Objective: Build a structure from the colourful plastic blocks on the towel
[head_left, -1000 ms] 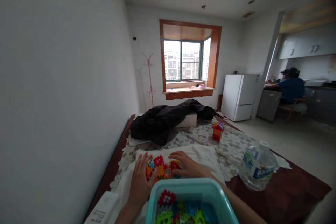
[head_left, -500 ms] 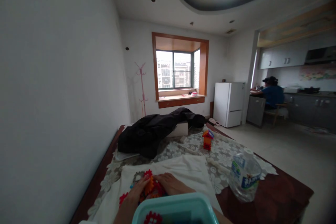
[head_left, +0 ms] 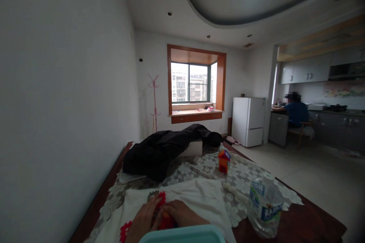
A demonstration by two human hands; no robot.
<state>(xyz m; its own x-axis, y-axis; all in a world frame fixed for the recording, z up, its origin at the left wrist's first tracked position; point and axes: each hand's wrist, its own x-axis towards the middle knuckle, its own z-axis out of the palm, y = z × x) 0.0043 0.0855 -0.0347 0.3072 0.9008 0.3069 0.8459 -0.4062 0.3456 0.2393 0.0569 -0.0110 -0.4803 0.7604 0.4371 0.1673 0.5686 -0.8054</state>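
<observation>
Red and orange plastic building blocks [head_left: 165, 221] with toothed edges lie in a cluster on a white cloth [head_left: 199, 193]. My left hand [head_left: 146, 212] curls over the cluster from the left, its fingers against a red block [head_left: 162, 198]. From the right, my right hand [head_left: 184, 212] closes in on the same blocks, fingers bent round them. A grey toothed block [head_left: 153, 194] pokes out beyond my left fingertips. Near my left wrist lies another red block [head_left: 124, 231]. Both palms hide much of the cluster. Just below sits a teal plastic tub [head_left: 182, 233], cut off by the frame.
A small toy house [head_left: 223, 162] of similar blocks stands farther back on the lace tablecloth [head_left: 239, 178]. To the right is a clear plastic bottle [head_left: 265, 209]. Black fabric [head_left: 159, 152] covers a box at the back. A person [head_left: 296, 112] sits in the kitchen.
The view has tipped up, so everything sits lower in the picture. My hands have come closer together over the blocks, covering more of the orange one.
</observation>
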